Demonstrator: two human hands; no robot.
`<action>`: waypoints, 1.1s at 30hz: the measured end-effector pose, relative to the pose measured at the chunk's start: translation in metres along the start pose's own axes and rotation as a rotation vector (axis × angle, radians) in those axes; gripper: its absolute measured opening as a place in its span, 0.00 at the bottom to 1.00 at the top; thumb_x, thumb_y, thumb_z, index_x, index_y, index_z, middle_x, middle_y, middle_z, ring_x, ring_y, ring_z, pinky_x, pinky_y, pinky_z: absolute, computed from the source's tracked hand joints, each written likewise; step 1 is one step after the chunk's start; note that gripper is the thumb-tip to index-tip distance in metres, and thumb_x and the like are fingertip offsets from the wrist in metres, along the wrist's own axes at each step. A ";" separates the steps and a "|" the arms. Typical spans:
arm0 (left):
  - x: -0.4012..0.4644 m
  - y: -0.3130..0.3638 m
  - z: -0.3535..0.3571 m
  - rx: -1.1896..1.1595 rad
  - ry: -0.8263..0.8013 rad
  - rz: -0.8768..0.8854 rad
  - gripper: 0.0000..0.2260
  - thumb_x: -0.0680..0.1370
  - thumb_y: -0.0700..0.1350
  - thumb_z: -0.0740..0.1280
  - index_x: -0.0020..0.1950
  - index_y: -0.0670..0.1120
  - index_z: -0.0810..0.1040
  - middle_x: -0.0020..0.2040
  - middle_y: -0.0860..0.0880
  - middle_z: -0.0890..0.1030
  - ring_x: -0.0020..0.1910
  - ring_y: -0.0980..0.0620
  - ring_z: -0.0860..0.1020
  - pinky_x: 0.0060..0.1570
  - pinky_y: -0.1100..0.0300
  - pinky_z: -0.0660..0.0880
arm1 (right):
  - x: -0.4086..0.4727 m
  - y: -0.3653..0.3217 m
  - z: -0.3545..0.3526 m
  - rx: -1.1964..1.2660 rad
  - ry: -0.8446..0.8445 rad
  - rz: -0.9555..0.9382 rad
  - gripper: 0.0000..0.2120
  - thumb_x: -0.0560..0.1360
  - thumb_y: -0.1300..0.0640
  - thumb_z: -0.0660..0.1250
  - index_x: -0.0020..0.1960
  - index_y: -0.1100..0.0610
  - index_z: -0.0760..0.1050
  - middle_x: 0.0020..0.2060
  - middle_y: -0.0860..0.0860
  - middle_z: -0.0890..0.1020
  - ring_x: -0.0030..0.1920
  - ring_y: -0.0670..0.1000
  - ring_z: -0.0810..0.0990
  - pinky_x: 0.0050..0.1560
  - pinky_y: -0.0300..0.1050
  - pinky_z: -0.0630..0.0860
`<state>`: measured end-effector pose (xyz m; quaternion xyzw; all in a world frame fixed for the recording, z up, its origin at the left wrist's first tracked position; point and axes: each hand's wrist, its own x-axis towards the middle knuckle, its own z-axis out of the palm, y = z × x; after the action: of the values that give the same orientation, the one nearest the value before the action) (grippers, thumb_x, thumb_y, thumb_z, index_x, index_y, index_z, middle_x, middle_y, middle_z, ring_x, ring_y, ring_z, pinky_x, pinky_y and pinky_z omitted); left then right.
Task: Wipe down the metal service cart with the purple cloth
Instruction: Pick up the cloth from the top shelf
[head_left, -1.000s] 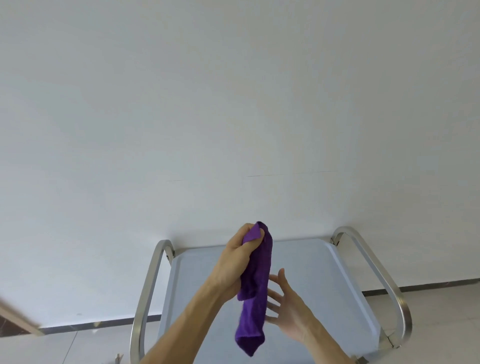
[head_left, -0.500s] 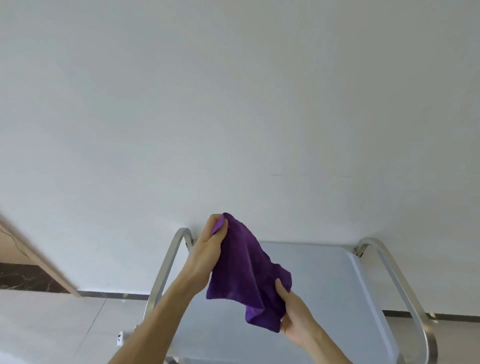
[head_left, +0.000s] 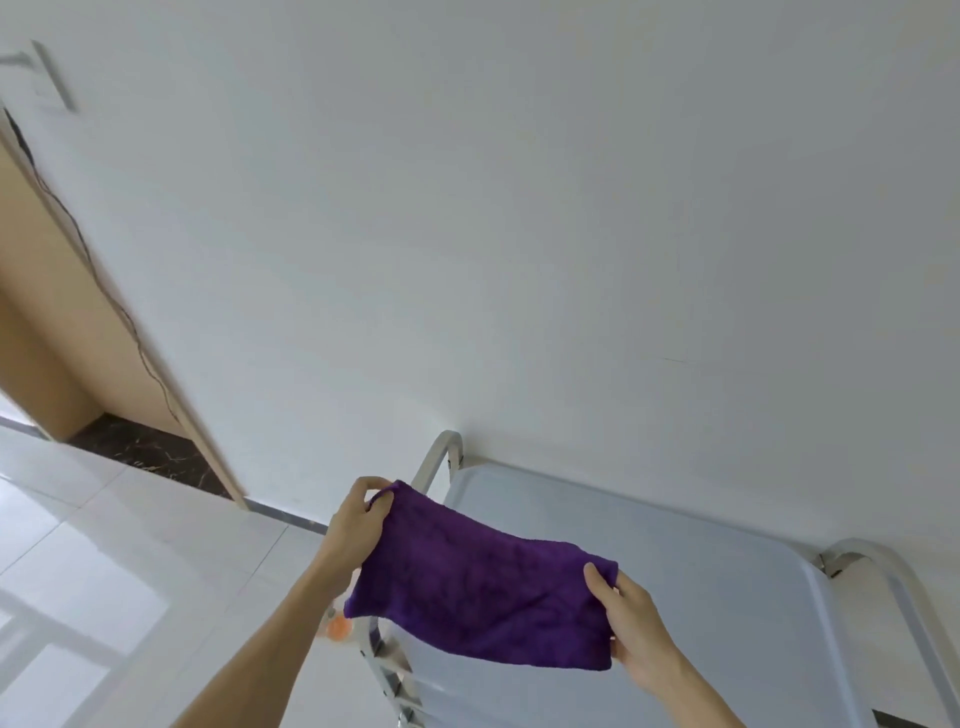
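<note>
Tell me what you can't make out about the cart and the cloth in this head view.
- Metal cart: lower shelves and wheels, cut off by the bottom edge.
- Tray under the purple cloth: covered.
- Orange object: blurred, hidden by the left hand's forearm.
- Right hand's fingertips: behind the cloth.

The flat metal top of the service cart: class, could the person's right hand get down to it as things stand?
Probably yes: the right hand pinches the purple cloth just above the cart top, and nothing lies between them.

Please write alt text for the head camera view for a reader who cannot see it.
Two bare hands stretch a purple cloth above a metal service cart; the left hand pinches one corner, the right hand the opposite edge. A white wall stands behind.
</note>
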<state>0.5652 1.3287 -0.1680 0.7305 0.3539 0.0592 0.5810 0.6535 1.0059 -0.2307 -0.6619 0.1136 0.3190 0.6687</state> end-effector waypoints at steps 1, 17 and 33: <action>0.012 0.003 -0.007 0.005 0.012 0.007 0.06 0.82 0.52 0.58 0.52 0.63 0.74 0.50 0.49 0.83 0.47 0.49 0.81 0.41 0.54 0.79 | 0.005 -0.005 0.009 -0.001 0.006 -0.006 0.09 0.78 0.48 0.69 0.55 0.51 0.82 0.50 0.51 0.87 0.49 0.54 0.86 0.45 0.56 0.83; 0.174 0.019 -0.083 0.125 -0.028 0.074 0.09 0.82 0.50 0.54 0.55 0.60 0.72 0.48 0.48 0.80 0.44 0.49 0.78 0.39 0.56 0.75 | 0.092 -0.066 0.166 -0.187 0.102 -0.085 0.08 0.81 0.51 0.63 0.54 0.52 0.79 0.52 0.54 0.84 0.49 0.54 0.86 0.45 0.55 0.84; 0.153 -0.040 -0.046 0.058 -0.477 -0.099 0.11 0.85 0.49 0.56 0.60 0.54 0.77 0.59 0.54 0.80 0.53 0.49 0.82 0.58 0.50 0.79 | 0.104 -0.039 0.230 -0.542 -0.111 0.026 0.16 0.83 0.55 0.55 0.70 0.50 0.70 0.62 0.52 0.77 0.60 0.52 0.79 0.62 0.48 0.78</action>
<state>0.6376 1.4583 -0.2383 0.7219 0.2435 -0.1539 0.6291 0.6937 1.2581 -0.2360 -0.7968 -0.0041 0.3820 0.4681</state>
